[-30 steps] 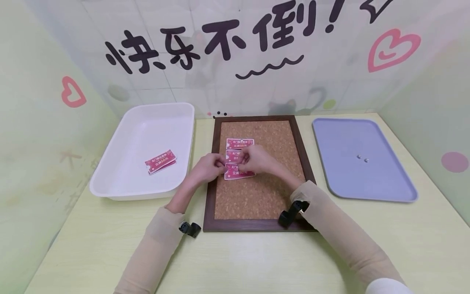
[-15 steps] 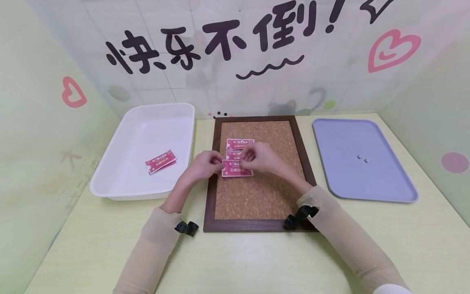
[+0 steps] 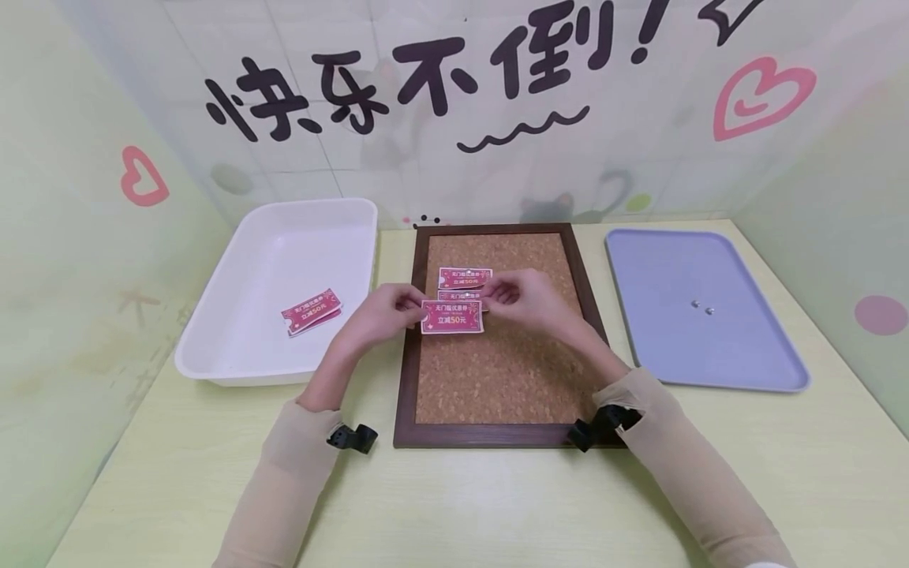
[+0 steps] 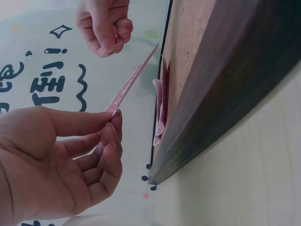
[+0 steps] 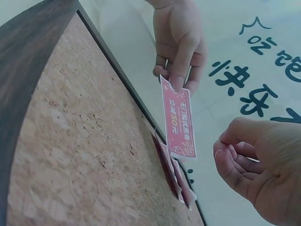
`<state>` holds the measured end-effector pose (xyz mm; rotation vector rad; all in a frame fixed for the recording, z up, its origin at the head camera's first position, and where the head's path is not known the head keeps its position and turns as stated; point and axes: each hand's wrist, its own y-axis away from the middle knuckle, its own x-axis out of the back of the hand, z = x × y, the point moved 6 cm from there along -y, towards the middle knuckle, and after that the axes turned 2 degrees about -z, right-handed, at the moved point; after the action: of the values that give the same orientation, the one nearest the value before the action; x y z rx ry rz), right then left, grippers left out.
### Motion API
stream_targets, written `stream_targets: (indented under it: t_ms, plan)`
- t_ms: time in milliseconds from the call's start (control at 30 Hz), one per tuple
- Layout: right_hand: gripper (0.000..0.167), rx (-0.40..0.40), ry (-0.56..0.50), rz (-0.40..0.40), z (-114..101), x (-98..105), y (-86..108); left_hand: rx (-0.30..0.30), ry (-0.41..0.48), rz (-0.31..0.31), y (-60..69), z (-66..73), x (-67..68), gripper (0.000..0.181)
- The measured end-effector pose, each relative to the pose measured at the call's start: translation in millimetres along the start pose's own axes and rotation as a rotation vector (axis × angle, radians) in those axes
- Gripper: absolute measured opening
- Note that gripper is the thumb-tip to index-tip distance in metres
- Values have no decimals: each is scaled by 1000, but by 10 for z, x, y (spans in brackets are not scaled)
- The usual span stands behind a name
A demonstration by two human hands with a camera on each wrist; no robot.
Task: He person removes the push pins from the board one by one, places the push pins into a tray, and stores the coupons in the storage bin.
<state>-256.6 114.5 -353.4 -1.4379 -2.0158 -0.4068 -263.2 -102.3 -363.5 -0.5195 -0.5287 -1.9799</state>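
My left hand (image 3: 379,317) pinches the left end of a pink coupon (image 3: 451,318) between thumb and fingers, lifted off the cork board (image 3: 497,379). My right hand (image 3: 533,306) hovers by the coupon's right end. In the right wrist view that hand (image 5: 265,165) is apart from the coupon (image 5: 178,120), its fingers curled and the thumb meeting a fingertip; anything tiny between them is hidden. Two more coupons lie on the board: an upper coupon (image 3: 461,278) and a lower coupon (image 3: 454,296), partly covered by the held one. Small shiny spots mark their top edges.
Left of the board stands a white basin (image 3: 284,237) with overlapping pink coupons (image 3: 311,312) inside. A blue-purple tray (image 3: 682,347) on the right bears two small silvery pieces (image 3: 703,307). The board's dark wooden frame (image 3: 490,435) is raised. A wall (image 3: 398,177) rises behind.
The lowest coupon has come off the board, lifted up and slightly left in my left hand. My right hand has moved right, away from its face.
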Motion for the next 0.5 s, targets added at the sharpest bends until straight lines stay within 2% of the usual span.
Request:
stream_targets:
  t_ms: [267,500]
  plan:
    - [14,42,25,82,47,227,96,-3,-10,33,54,35,103,19]
    - [14,35,-27,115,144,410,168,-19,25,47,74,26,220,22]
